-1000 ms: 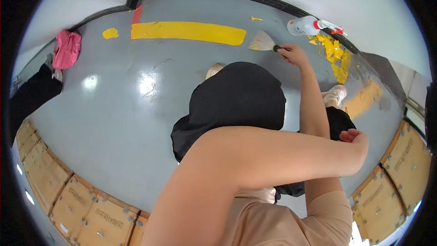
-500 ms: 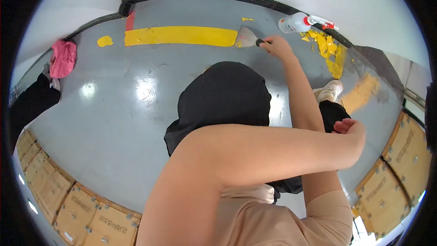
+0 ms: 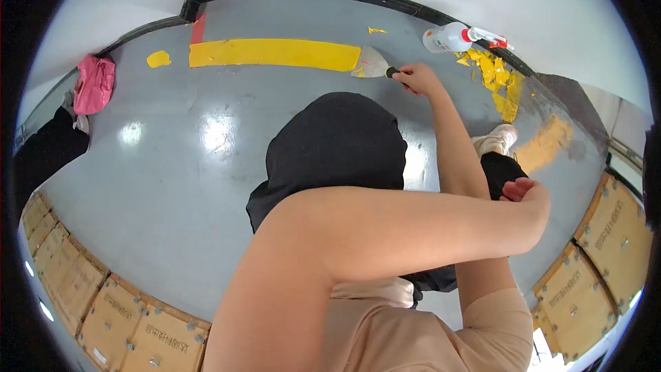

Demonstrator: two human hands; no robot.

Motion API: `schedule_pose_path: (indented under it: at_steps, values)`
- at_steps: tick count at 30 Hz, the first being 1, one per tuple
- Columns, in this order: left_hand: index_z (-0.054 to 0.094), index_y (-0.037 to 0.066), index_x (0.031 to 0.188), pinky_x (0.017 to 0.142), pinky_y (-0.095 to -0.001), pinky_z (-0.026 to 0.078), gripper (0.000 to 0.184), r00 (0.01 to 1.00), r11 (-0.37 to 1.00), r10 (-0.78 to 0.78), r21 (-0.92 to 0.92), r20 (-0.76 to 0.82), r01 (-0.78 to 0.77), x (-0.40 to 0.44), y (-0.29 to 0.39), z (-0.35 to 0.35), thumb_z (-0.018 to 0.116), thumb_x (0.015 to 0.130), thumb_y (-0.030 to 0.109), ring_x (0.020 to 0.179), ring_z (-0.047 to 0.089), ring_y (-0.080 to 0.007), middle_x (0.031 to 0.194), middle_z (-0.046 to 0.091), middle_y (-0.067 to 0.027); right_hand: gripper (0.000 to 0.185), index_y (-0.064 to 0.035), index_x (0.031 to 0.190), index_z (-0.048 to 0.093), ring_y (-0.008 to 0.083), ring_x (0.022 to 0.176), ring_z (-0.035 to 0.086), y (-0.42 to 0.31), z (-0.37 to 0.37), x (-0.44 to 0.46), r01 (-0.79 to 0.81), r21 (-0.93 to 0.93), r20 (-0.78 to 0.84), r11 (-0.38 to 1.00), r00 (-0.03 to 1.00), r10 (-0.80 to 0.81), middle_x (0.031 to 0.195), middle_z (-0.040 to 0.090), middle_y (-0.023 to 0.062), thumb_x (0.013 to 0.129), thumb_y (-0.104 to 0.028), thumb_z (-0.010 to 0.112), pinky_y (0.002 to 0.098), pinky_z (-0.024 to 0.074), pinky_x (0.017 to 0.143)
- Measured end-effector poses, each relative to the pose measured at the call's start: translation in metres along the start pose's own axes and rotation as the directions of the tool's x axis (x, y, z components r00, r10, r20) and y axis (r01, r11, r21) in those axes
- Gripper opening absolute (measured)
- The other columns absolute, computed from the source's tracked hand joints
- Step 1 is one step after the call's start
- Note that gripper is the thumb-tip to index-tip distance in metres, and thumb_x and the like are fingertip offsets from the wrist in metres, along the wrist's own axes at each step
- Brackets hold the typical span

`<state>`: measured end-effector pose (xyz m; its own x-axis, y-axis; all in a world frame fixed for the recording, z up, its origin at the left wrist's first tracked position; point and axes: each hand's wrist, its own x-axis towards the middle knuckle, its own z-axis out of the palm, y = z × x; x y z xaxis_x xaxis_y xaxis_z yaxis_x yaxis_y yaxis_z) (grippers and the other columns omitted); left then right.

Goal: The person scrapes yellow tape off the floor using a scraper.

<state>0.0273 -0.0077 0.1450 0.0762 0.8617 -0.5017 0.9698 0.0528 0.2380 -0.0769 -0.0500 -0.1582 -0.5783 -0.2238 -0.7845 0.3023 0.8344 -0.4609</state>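
Observation:
My right hand (image 3: 418,80) grips the dark handle of a scraper (image 3: 372,63). The scraper's wide pale blade lies low at the right end of a long yellow floor strip (image 3: 275,54), with small yellow flecks on the blade. My left arm crosses in front of my body, and its hand (image 3: 527,193) hangs loosely bent by my dark trouser leg at the right. Its fingers show only in part, and nothing is visible in them.
A spray bottle (image 3: 447,38) lies near the black skirting, beside yellow scraps (image 3: 494,72). Tan residue (image 3: 547,143) marks the floor at right. A pink cloth item (image 3: 95,85) is at far left, near another person's dark-clad leg (image 3: 51,151). Wooden crates (image 3: 165,337) line the lower edges.
My right hand and the scraper's handle have shifted slightly toward me, and the blade has turned a little at the strip's end. My left hand keeps its place by the leg.

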Motion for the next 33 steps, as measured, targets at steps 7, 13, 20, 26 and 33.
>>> schedule_pose_path:
  at_steps: [7,13,20,26,33]
  values:
    - [0.065,0.004,0.091,0.071,-0.0417,0.046,0.033,0.999,0.999,0.014,-0.036,-0.038,-0.016,0.011,0.008,0.006,0.054,0.076,0.032,0.083,0.063,-0.0268,0.09,0.066,-0.0117,0.027,-0.0105,0.091,0.065,0.0076,0.047,0.049,0.048,-0.017,-0.013,-0.119,0.226,0.089,0.967,0.991,0.101,0.059,0.054,-0.0014,0.078,-0.034,0.066,0.0234,0.0374,0.041]
    - [0.065,0.004,0.092,0.071,-0.0418,0.046,0.033,0.992,0.999,-0.05,0.028,0.112,0.047,0.005,0.0,0.001,0.053,0.076,0.031,0.083,0.063,-0.0264,0.09,0.066,-0.0115,0.03,-0.0102,0.088,0.066,0.0084,0.047,0.05,-0.011,-0.003,0.001,-0.058,-0.009,0.001,0.998,0.998,0.058,0.058,0.054,-0.0011,0.077,-0.038,0.066,0.0232,0.039,0.042]
    - [0.065,0.005,0.093,0.072,-0.0416,0.046,0.034,0.999,0.998,-0.046,0.032,0.028,0.045,0.024,0.008,0.007,0.054,0.076,0.032,0.085,0.062,-0.0256,0.093,0.066,-0.0097,0.034,-0.0074,0.086,0.066,0.0103,0.047,0.052,0.031,-0.016,0.005,-0.032,0.13,0.036,0.991,0.999,0.028,0.059,0.057,0.0022,0.076,-0.04,0.065,0.0265,0.0408,0.044]
    - [0.065,0.005,0.093,0.071,-0.0415,0.046,0.034,1.0,0.999,-0.03,0.034,-0.003,0.03,-0.01,-0.008,0.009,0.054,0.076,0.032,0.085,0.062,-0.0254,0.093,0.066,-0.009,0.037,-0.0078,0.088,0.067,0.0118,0.05,0.054,-0.008,-0.009,0.014,-0.007,-0.053,-0.099,0.999,0.995,0.002,0.061,0.059,0.002,0.074,-0.042,0.066,0.0259,0.0416,0.045]
    - [0.065,0.005,0.092,0.071,-0.0415,0.046,0.033,0.997,0.997,-0.071,-0.011,0.013,0.071,0.005,0.003,0.01,0.054,0.075,0.032,0.084,0.062,-0.0256,0.092,0.066,-0.0097,0.038,-0.0081,0.089,0.068,0.0133,0.052,0.057,0.009,-0.033,0.01,0.028,-0.078,-0.111,0.997,0.993,-0.037,0.062,0.06,0.0043,0.073,-0.042,0.067,0.0288,0.0443,0.05]
